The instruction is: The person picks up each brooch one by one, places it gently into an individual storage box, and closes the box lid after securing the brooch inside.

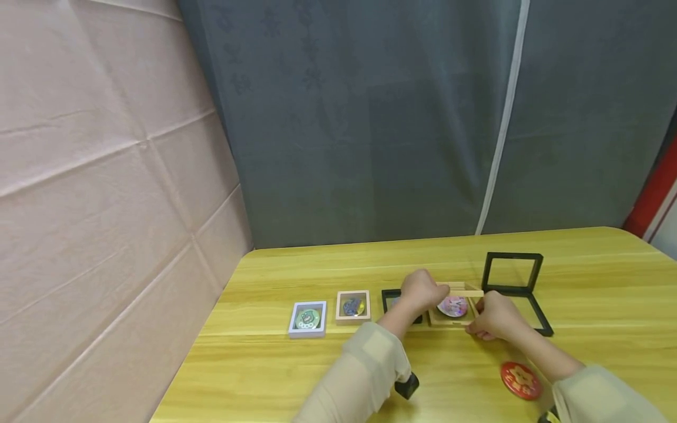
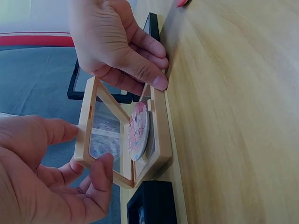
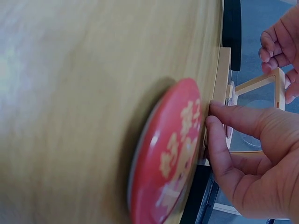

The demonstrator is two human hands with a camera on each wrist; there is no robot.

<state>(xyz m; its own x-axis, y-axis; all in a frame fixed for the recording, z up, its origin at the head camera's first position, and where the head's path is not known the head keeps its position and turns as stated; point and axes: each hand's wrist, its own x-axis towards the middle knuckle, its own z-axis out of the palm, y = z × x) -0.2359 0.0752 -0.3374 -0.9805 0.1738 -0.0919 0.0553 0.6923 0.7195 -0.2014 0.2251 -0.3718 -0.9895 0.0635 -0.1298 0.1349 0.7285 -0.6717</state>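
A tan hinged display frame [image 1: 456, 324] lies partly open, its lid [image 2: 84, 128] raised on the hinge. Inside sits a round pink badge [image 2: 138, 130] with a printed picture, leaning against the clear film. My left hand [image 1: 420, 292] holds the raised lid by its edge between thumb and fingers. At the front right corner of the base, my right hand [image 1: 496, 316] grips the edge with thumb and fingertips. Nearer me and to the right, a red round badge [image 1: 521, 380] with gold print lies flat on the table.
Left of the tan frame stand a black frame [image 1: 390, 292], partly behind the left hand, a beige one [image 1: 352, 321] and a white one [image 1: 307, 335], each with a badge. An open black frame [image 1: 513, 289] stands to the right. A grey curtain [image 1: 338, 129] hangs behind the wooden table [image 1: 254, 376].
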